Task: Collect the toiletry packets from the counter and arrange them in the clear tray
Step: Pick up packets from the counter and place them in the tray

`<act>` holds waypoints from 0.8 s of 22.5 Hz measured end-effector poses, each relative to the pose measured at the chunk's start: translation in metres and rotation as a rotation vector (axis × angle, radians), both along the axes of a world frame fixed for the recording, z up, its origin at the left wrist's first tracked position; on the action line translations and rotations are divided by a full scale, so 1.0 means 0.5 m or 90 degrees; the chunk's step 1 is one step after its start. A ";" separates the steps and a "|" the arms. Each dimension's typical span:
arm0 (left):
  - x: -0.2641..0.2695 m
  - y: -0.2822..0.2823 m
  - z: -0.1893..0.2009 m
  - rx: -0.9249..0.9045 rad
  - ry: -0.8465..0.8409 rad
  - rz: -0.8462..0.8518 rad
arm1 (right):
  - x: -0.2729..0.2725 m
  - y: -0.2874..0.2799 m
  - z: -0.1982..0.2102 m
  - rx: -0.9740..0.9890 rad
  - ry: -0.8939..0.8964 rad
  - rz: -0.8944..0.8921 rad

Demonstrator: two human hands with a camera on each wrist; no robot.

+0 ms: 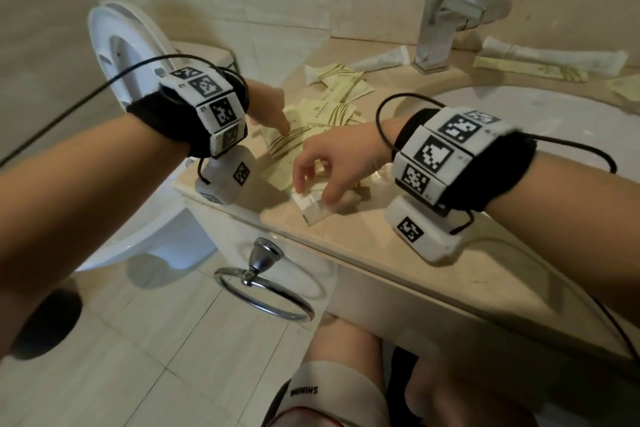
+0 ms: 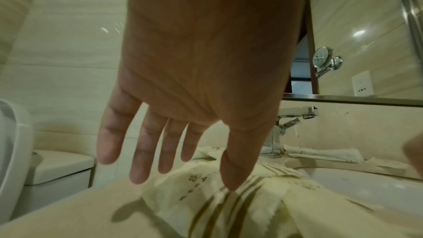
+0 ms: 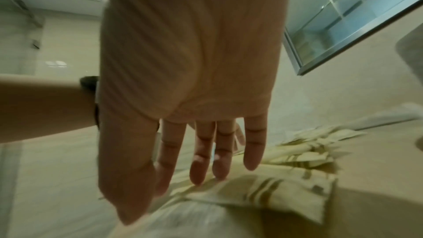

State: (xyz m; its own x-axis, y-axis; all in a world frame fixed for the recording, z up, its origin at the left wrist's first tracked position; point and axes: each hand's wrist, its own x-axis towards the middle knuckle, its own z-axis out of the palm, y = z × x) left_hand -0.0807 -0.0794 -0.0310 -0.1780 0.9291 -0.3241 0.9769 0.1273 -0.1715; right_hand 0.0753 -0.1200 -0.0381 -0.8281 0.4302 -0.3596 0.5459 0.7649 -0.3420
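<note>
From the head view, pale yellow toiletry packets (image 1: 311, 121) lie heaped on the counter (image 1: 381, 246) beside the sink (image 1: 554, 135); the clear tray is not visible. At the left wrist, the left hand (image 2: 194, 97) is spread, thumb touching a striped packet (image 2: 228, 211). At the right wrist, the right hand (image 3: 190, 106) hangs loose-fingered over packets, gripping nothing I can see; they look light, limp and slick, best pinched at an edge.

In the head view, the word "SHINING", seen upside down, stands in dark capitals on the pale hem of the shorts (image 1: 304, 392) at the bottom edge. A line of small spaced capitals on one pale yellow packet (image 1: 327, 111) and a column of printed characters on another packet (image 2: 194, 185) are too small or blurred to read. The square black-and-white coded markers on the wrist bands (image 1: 434, 152) carry no legible lettering.
</note>
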 end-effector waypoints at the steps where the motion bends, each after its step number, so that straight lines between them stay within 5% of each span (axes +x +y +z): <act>1: -0.003 -0.002 -0.001 -0.004 -0.013 0.003 | -0.005 -0.011 -0.001 0.024 -0.005 0.029; 8: -0.014 -0.028 -0.017 -0.021 -0.034 -0.010 | -0.015 -0.048 -0.003 0.281 -0.178 0.170; 18: -0.043 -0.003 -0.043 0.007 -0.154 0.073 | -0.017 -0.056 -0.011 0.339 -0.214 0.200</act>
